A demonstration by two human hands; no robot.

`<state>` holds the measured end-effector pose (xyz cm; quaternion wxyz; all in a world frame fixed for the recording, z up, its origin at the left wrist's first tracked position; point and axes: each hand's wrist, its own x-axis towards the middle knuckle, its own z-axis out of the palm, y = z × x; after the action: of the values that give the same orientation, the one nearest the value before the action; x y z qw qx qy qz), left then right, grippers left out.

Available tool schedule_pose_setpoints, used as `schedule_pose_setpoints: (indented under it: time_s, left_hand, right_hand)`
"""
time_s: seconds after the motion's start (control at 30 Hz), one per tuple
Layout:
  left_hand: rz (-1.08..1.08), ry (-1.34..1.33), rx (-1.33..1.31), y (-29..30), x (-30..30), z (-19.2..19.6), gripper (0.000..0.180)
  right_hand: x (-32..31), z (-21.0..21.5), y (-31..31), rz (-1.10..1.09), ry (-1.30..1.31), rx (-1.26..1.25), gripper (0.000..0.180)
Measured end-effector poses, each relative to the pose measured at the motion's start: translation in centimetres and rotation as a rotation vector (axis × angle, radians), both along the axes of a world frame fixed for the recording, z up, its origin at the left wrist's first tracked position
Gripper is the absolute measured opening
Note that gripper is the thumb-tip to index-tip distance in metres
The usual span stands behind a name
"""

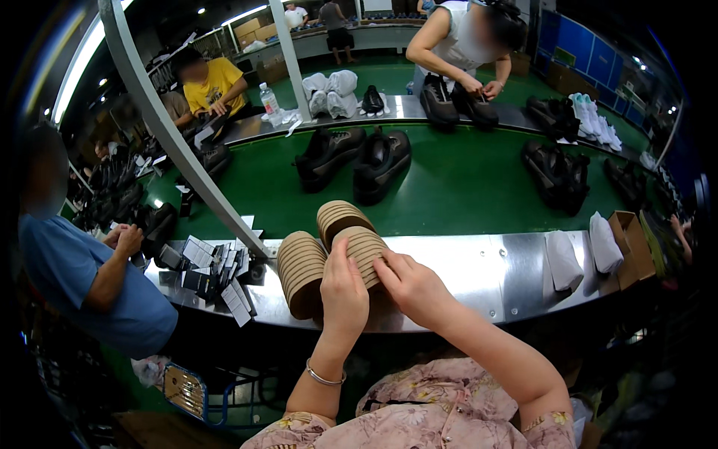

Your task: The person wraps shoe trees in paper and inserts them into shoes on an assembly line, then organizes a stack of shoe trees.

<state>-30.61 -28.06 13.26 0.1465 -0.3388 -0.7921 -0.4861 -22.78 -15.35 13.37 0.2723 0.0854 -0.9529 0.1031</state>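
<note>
Three rows of brown, round-ended, cardboard-like pieces, nested into ridged stacks, are on the metal ledge in front of me. My left hand (345,288) lies along the left side of the nearest right stack (357,248), its fingers close together. On the other side of that stack, my right hand (413,286) presses with bent fingers and thumb, so the stack is gripped between both hands. The left stack (301,273) stands just beside my left hand. Beyond my fingertips is the far stack (341,217). The undersides of the stacks are hidden.
A green conveyor belt (464,202) carries dark shoes (381,166) past the metal ledge (464,262). Cards and tags (217,273) lie left, near a grey post (179,142) and a co-worker in blue (97,277). White wrapped bundles (562,260) and a cardboard box (632,243) stand right.
</note>
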Motion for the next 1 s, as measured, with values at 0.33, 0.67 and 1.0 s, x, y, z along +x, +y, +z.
schedule_pose_setpoints:
  time_s: [0.33,0.67,1.0]
  left_hand:
    - [-0.237,0.156,-0.373,0.7,-0.8,0.3,0.026]
    - [-0.301,0.155,-0.419,0.5,-1.3,0.7,0.03]
    - [-0.326,0.118,-0.44,1.1,-0.9,1.2,0.029]
  right_hand:
    - [0.1,-1.0,1.3,-0.02,0.331,0.014,0.014]
    - [0.2,-1.7,1.7,-0.004,0.281,-0.044,0.012]
    - [2.4,-1.8,2.2,0.02,0.356,0.024,0.01]
